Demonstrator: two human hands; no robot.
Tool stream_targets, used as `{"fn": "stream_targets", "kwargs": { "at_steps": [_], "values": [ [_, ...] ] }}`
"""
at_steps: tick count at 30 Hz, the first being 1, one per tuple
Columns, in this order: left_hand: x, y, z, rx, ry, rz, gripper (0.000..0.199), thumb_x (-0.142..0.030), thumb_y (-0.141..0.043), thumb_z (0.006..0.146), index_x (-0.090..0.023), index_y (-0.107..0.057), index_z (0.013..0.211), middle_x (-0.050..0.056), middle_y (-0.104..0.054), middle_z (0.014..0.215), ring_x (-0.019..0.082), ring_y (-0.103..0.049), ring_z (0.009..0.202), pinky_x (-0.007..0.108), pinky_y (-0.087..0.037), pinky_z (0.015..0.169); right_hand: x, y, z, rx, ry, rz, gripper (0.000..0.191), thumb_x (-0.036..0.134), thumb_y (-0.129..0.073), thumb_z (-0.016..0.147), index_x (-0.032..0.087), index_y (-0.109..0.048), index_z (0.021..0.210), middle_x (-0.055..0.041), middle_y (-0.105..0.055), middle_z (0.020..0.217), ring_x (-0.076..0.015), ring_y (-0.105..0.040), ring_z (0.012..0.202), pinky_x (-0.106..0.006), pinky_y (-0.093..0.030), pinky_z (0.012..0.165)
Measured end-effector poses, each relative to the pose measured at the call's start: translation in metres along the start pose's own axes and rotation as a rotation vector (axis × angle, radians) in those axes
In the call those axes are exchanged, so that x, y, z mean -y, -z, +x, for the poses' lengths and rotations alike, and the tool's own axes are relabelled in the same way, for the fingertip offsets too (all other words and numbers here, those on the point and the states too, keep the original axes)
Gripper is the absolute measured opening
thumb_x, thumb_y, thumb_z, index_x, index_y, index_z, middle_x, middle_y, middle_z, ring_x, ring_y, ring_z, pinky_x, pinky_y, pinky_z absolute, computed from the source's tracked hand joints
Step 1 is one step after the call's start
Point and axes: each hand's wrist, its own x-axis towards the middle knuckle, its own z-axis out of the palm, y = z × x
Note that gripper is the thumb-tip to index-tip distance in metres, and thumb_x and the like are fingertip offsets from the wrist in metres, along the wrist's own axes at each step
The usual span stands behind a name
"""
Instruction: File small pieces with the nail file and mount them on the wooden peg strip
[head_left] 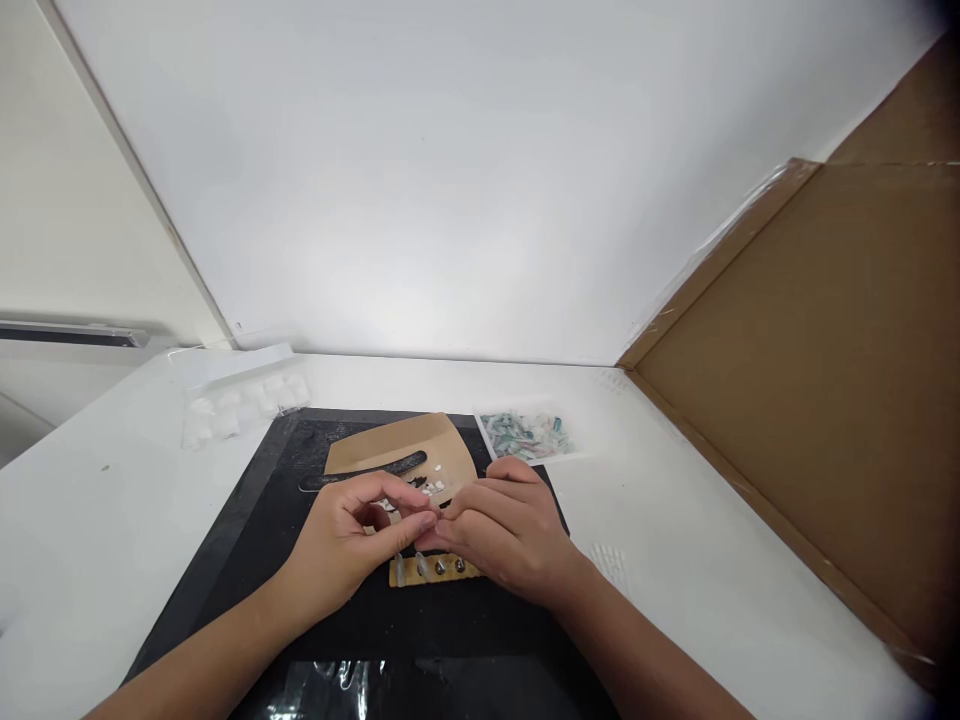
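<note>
My left hand [345, 530] and my right hand [510, 525] meet over a black mat, fingertips pinched together. Whatever is between them is too small and hidden to make out. Just below them lies a gold strip [450, 570] with round metallic studs; clear nail tips [400, 570] stand at its left end, while my right hand covers its right end. Behind my left hand, a black curved nail file [364, 470] rests across a brown paper sheet [397, 440]. Small white pieces [435, 487] are scattered on that sheet, close to my fingers.
A white tray [577, 455] of teal and clear pieces stands behind my right hand. Clear plastic bags [244, 400] with white contents lie at the back left. Small white strips [611, 565] are right of the mat [420, 625]. A cardboard panel [810, 400] borders the right side.
</note>
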Motion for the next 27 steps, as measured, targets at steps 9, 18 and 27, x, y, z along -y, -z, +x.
{"fn": "stream_targets", "kwargs": {
  "at_steps": [9,18,27],
  "values": [
    [0.0020,-0.0001,-0.0063,0.042,0.040,-0.018,0.024,-0.041,-0.083,0.084,-0.018,-0.075,0.085,0.005,-0.076,0.081,0.015,-0.067,0.068,0.023,-0.052,0.056,0.0037,-0.0039,-0.0030,-0.012,-0.158,0.035,0.044,0.037,-0.079,0.093,0.022,-0.043,0.073,0.0081,-0.061,0.062,-0.0088,-0.054,0.055,-0.033,-0.031,0.068],
    [-0.0024,0.0018,-0.0049,0.069,0.023,-0.031,0.026,-0.041,-0.083,0.084,-0.018,-0.071,0.082,0.004,-0.075,0.077,0.012,-0.063,0.061,0.022,-0.048,0.052,0.0058,-0.0056,-0.0049,-0.078,-0.386,0.331,0.048,0.045,-0.088,0.082,0.027,-0.052,0.108,0.0026,-0.078,0.091,-0.0184,-0.075,0.078,-0.036,-0.040,0.080],
    [-0.0020,0.0018,-0.0043,0.076,0.018,-0.015,0.029,-0.044,-0.082,0.084,-0.017,-0.073,0.083,0.005,-0.076,0.076,0.016,-0.069,0.064,0.024,-0.050,0.054,0.0069,-0.0044,-0.0026,-0.058,-0.357,0.361,0.059,0.044,-0.089,0.083,0.029,-0.051,0.125,0.0030,-0.082,0.094,-0.0190,-0.079,0.081,-0.035,-0.041,0.079]
  ]
}}
